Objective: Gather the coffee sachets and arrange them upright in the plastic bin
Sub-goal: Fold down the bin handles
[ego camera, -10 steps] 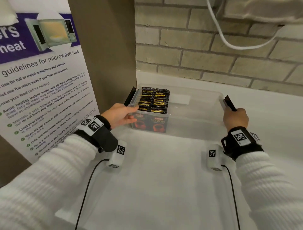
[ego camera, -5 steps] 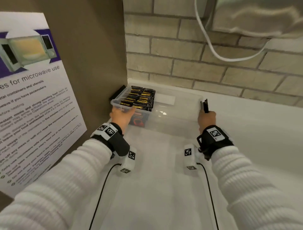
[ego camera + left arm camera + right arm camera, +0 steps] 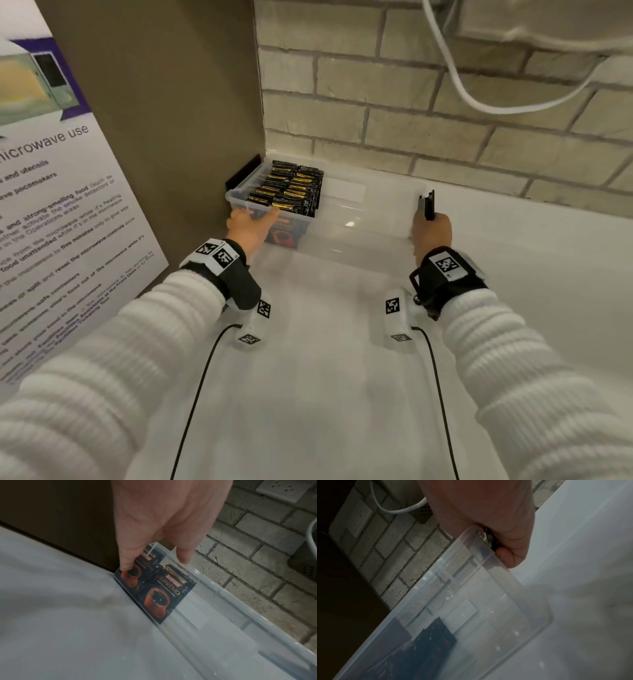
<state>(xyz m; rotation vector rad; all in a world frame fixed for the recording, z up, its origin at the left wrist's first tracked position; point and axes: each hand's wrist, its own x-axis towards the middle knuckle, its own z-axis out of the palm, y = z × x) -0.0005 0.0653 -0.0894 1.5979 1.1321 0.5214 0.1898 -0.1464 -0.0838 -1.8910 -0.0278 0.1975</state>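
Brickwork (image 3: 445,113) fills the back of the head view from 11 to 2 o'clock, with a white cable (image 3: 455,82) looping across it below a pale appliance at the top right. At 12 o'clock on the white counter (image 3: 325,394) sits the plastic bin (image 3: 359,236), clear-walled, its far side close to the brick wall and its left end just beside a brown side panel (image 3: 171,102) — a black latch on that end looks nearly against the panel. Coffee sachets (image 3: 287,190) stand upright in a packed block in the bin's left end; the rest of the bin shows only a pale label on its far wall. The left hand (image 3: 248,228) holds the bin's near-left corner, fingers curled over the rim and thumb against the outer wall, in front of a sachet's red cup print in the left wrist view. The right hand (image 3: 430,233) grips the bin's right end, fingers closed around the rim and the black latch (image 3: 429,205) standing up there. At 9 o'clock a microwave-use poster (image 3: 65,222) leans against the panel, its lower edge reaching the counter near the left sleeve (image 3: 102,359).
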